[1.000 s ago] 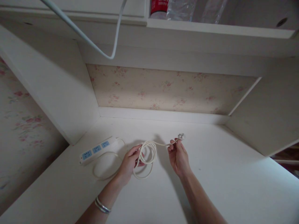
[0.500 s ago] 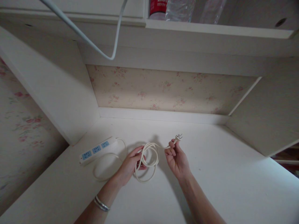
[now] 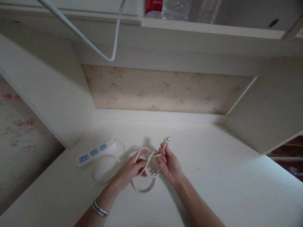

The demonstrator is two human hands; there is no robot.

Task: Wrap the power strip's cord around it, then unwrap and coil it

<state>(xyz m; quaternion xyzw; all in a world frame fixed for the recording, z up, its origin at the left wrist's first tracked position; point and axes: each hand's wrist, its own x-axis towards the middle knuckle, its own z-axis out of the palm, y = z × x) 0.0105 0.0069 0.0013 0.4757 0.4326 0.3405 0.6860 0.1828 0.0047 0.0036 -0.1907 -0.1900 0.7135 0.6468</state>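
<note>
A white power strip (image 3: 94,153) with blue socket faces lies on the desk at the left. Its cream power cord (image 3: 145,191) runs from the far end of the strip across the desk into several loose loops. My left hand (image 3: 135,167) is closed on those loops, its fingers partly hidden by the cord. Close by on the right, my right hand (image 3: 169,164) grips the cord just below the plug (image 3: 166,140), whose metal prongs point up and away from me. Part of the cord also passes by the right fingers.
A white desk top (image 3: 213,176) spreads beneath both hands, with side panels left and right. Overhead, a shelf (image 3: 213,30) holds clear plastic bottles (image 3: 176,9) and a red-labelled container (image 3: 153,8). A pale bent tube (image 3: 94,47) hangs in front at upper left.
My right hand has brought the plug left, closer to my left hand. The cord loops have shifted and spread into a looser, crossed shape. The view has turned slightly right.
</note>
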